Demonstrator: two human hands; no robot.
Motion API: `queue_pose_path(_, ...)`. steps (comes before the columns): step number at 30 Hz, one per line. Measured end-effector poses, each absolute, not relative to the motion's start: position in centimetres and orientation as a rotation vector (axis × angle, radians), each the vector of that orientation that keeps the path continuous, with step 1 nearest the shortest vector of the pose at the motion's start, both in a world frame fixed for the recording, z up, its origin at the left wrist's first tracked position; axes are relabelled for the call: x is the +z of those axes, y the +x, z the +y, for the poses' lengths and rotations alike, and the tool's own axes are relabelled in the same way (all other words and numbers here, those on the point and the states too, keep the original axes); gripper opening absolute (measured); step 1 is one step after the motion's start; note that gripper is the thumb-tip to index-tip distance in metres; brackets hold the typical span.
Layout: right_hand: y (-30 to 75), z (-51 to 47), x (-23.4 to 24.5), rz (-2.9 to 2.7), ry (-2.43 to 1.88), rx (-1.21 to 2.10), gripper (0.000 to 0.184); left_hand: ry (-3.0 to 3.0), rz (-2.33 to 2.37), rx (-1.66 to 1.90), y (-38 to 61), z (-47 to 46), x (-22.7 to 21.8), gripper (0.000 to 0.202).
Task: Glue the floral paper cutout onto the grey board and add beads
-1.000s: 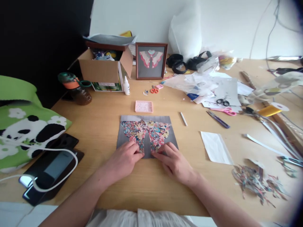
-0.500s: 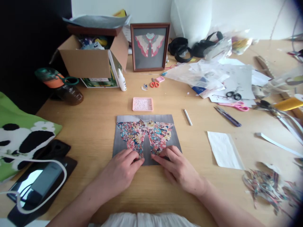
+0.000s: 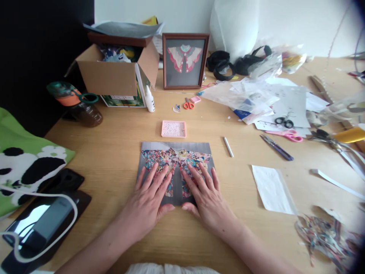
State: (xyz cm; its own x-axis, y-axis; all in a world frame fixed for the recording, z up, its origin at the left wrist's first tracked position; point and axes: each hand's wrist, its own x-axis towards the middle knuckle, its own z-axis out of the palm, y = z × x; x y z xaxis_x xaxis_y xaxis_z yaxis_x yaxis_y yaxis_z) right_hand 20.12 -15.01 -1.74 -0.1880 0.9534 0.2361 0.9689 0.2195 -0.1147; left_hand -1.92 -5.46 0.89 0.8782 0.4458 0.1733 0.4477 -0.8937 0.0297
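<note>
A grey card (image 3: 176, 146) lies on the wooden table (image 3: 114, 152) in front of me. On it sits a floral-patterned paper cut-out (image 3: 176, 158) shaped like a wide-sleeved garment. My left hand (image 3: 149, 196) lies flat with fingers spread on the cut-out's left half. My right hand (image 3: 203, 190) lies flat with fingers spread on its right half. Both palms cover the lower part of the card. Neither hand grips anything.
A pink tray of beads (image 3: 173, 129), a white stick (image 3: 228, 147), a framed paper garment (image 3: 185, 61), a cardboard box (image 3: 114, 72), a glue bottle (image 3: 149, 99), scissors (image 3: 188, 104), paper scraps (image 3: 327, 232), a white sheet (image 3: 272, 188), a bottle (image 3: 76, 104), a phone with cable (image 3: 42, 224).
Both hands went from pinching at the cut-out's lower edges with curled fingers to lying flat, fingers spread, further up over the cut-out. The view shifted slightly.
</note>
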Motion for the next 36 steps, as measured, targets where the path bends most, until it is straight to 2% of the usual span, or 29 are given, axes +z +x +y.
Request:
queue_pose_path(11, 20.1, -15.1, -1.9, -2.245, -1.846, -0.142, 0.076, -2.971, -0.764, -0.200, -1.8, -5.6, 0.5, 0.064)
queue_pose_path(22, 20.1, -15.0, -2.2, -2.240, -1.841, -0.186, 0.072, -2.926, -1.024, -0.178, 0.0, -6.3, 0.0, 0.062)
queue_pose_path(36, 19.9, -15.1, -2.6, -2.209, -1.863, -0.245, 0.077, -2.883, -0.989, -0.228, -0.2, -6.4, -1.2, 0.065)
